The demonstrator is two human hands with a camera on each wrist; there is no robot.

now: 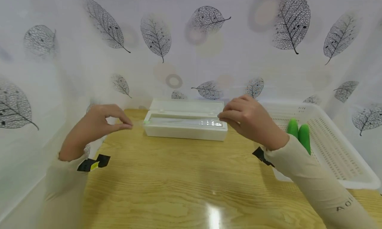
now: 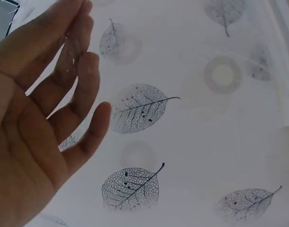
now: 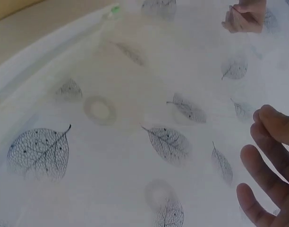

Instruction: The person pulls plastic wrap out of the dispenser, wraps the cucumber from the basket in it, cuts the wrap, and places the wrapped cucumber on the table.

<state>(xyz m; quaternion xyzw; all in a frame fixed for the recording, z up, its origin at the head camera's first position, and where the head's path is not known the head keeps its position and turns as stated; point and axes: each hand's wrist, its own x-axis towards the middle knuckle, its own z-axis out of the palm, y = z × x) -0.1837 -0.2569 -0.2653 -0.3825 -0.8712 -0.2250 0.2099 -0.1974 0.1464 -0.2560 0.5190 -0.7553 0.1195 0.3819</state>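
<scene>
A long white cling film box [image 1: 185, 133] stands toward the back of the wooden table, its lid [image 1: 186, 105] tipped up behind it. Glints show on the clear cling film [image 1: 212, 123] along its top. Off the box's left end, my left hand [image 1: 99, 124] pinches the film's near-invisible edge between thumb and fingertips; shiny film [image 2: 70, 52] shows at those fingers in the left wrist view. At the box's right end my right hand [image 1: 249, 121] pinches the film with thumb and forefinger, the other fingers [image 3: 260, 165] loosely bent.
A white perforated basket [image 1: 337, 146] stands at the right, partly behind my right forearm. Two green cucumbers [image 1: 304, 136] lie in it. A leaf-printed white curtain [image 1: 185, 70] hangs behind and around the wooden table [image 1: 179, 176].
</scene>
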